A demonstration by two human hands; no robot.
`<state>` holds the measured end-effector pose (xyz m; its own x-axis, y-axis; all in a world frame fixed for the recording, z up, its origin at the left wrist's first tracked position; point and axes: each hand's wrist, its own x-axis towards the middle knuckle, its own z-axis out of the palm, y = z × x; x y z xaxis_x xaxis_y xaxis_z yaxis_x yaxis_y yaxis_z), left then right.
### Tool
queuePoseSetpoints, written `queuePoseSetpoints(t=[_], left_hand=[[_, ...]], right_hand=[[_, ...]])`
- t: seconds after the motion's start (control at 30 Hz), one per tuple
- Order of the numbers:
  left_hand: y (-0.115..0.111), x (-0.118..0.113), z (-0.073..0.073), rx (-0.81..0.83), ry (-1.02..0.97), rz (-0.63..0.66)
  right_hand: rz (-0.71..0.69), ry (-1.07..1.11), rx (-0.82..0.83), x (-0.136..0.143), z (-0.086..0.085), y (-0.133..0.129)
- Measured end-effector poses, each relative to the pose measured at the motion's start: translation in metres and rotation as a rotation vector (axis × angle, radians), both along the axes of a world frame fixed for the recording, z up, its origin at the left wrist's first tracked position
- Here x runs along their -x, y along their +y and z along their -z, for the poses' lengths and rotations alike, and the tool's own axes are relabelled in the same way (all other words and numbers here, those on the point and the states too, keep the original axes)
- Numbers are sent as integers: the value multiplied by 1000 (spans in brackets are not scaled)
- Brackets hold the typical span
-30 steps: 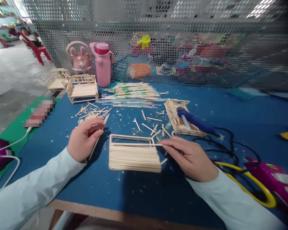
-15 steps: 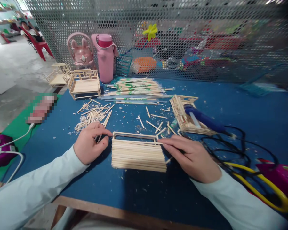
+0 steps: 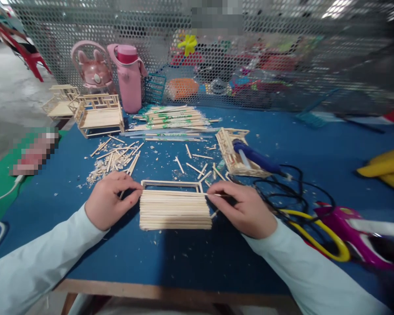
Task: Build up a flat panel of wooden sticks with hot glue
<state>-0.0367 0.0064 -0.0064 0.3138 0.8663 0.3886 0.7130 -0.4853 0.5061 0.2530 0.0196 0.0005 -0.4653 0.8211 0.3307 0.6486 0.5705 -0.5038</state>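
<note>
Just left of my right grip (image 3: 208,194) lies one pale slatted frame (image 3: 175,212), its far strip open. That grip pinches one stick (image 3: 174,193); my left grip (image 3: 142,190) touches its other end, pinching or not I can't tell. Beyond: one glue gun (image 3: 258,156), three stick models (image 3: 100,118).

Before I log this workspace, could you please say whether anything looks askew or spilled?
Loose offcuts and crumbs litter the blue tabletop beyond the left hand, and a blue glue gun rests on a stick model that looks tipped over.
</note>
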Motion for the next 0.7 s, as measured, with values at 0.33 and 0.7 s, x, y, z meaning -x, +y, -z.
queuePoseSetpoints(t=[0.33,0.7], left_hand=[[0,8,0,-247,280,174],[-2,7,2,-223,293,148]], right_hand=[[-9,-57,-45,-2,0,-1],[-26,-118,-121,3,5,-4]])
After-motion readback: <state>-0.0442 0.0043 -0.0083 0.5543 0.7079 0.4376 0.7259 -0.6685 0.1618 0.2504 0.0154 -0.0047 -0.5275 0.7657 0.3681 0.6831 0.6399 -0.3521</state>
